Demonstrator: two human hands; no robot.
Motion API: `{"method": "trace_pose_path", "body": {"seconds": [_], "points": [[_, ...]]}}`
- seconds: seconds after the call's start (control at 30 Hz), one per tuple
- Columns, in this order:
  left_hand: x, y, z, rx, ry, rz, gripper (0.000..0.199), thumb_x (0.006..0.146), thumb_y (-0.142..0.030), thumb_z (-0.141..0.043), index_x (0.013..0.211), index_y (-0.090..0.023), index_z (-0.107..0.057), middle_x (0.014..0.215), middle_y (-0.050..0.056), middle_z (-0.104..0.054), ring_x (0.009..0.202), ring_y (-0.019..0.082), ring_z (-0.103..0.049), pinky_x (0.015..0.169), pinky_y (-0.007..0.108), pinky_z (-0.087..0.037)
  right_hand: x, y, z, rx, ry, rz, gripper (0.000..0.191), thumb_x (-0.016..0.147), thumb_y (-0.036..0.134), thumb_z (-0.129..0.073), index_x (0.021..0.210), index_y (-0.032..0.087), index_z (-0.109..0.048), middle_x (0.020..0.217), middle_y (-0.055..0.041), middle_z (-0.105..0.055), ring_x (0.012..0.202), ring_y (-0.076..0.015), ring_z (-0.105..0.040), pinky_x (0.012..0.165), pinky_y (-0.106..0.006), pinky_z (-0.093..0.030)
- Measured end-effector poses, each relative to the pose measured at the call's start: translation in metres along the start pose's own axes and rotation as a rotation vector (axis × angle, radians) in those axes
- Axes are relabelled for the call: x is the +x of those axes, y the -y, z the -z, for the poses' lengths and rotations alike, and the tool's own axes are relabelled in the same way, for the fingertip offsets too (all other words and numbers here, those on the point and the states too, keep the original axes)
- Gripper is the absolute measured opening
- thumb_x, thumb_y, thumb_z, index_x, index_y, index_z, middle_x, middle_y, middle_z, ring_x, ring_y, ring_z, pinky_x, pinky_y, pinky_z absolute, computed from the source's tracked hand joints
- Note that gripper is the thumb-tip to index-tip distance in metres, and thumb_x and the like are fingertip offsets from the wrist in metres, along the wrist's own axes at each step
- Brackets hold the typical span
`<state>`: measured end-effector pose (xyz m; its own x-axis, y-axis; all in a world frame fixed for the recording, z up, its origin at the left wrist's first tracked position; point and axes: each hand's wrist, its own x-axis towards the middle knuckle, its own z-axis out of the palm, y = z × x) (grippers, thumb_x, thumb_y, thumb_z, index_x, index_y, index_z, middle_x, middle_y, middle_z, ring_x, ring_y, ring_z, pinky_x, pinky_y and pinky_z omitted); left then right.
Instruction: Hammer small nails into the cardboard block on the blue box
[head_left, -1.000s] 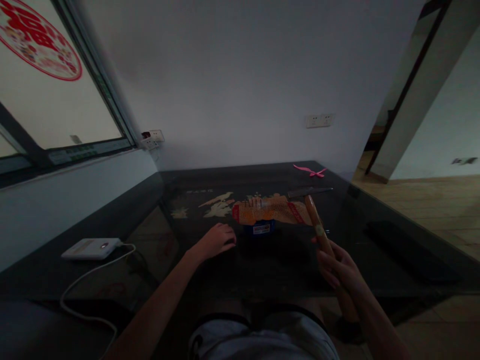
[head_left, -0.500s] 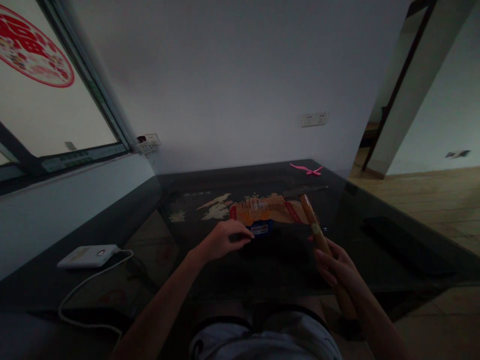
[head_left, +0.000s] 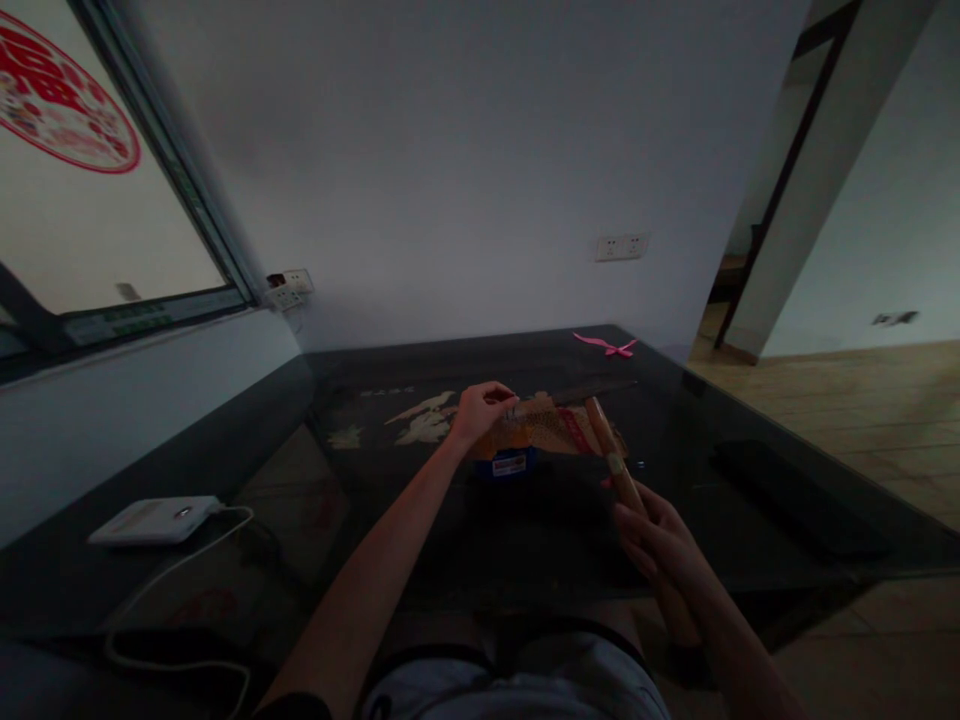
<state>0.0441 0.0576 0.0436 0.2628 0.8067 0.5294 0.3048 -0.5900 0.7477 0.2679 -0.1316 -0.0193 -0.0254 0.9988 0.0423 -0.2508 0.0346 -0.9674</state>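
My right hand [head_left: 664, 535] is wrapped around the wooden handle of a hammer [head_left: 616, 465], its dark metal head tilted up over the far right of a printed cardboard piece [head_left: 551, 425]. My left hand [head_left: 484, 410] is over the cardboard's left part, thumb and fingertips pinched together. Beside those fingertips stand thin upright pieces that look like nails [head_left: 511, 410]. Whatever the pinch holds is too small and dark to make out. Just in front of the cardboard, partly under its near edge, is a blue box [head_left: 510, 463] with a pale label.
The dark glossy table [head_left: 450, 560] bears a white power bank [head_left: 154, 520] with a white cable at left. A black flat object [head_left: 799, 495] lies at right. A pink ribbon [head_left: 611, 347] rests near the back edge. A wall stands behind.
My left hand has moved forward and up, from beside the blue box to the thin upright pieces on the cardboard. My right hand still grips the hammer; the view has shifted slightly.
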Motion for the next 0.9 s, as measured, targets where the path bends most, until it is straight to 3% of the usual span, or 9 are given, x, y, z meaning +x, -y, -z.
{"method": "trace_pose_path", "body": {"seconds": [0.47, 0.67, 0.9], "points": [[-0.009, -0.002, 0.004, 0.046, 0.066, 0.006, 0.019, 0.07, -0.031, -0.065, 0.076, -0.013, -0.066, 0.072, 0.005, -0.068, 0.067, 0.014, -0.062, 0.063, 0.024, -0.048, -0.002, 0.011, -0.011, -0.109, -0.014, -0.01, 0.052, 0.074, 0.043, -0.064, 0.115, 0.016, -0.047, 0.045, 0.0111, -0.039, 0.026, -0.0025, -0.03, 0.027, -0.015, -0.026], [-0.008, 0.0, 0.004, 0.044, 0.088, -0.017, 0.017, 0.069, -0.029, -0.066, 0.075, -0.013, -0.066, 0.073, 0.005, -0.068, 0.068, 0.014, -0.062, 0.067, 0.024, -0.049, 0.008, 0.063, -0.025, -0.445, -0.01, 0.025, 0.046, 0.076, 0.042, -0.06, 0.111, 0.014, -0.051, 0.047, 0.0089, -0.043, 0.03, -0.0048, -0.037, 0.029, -0.016, -0.029], [-0.005, 0.006, 0.007, 0.018, 0.127, 0.048, 0.018, 0.066, -0.027, -0.068, 0.075, -0.011, -0.066, 0.072, 0.005, -0.068, 0.067, 0.014, -0.063, 0.064, 0.023, -0.049, 0.032, 0.12, -0.036, -0.75, 0.214, 0.087, 0.03, 0.077, 0.038, -0.058, 0.098, 0.015, -0.058, 0.051, 0.0066, -0.048, 0.033, -0.0061, -0.04, 0.03, -0.017, -0.031]]}}
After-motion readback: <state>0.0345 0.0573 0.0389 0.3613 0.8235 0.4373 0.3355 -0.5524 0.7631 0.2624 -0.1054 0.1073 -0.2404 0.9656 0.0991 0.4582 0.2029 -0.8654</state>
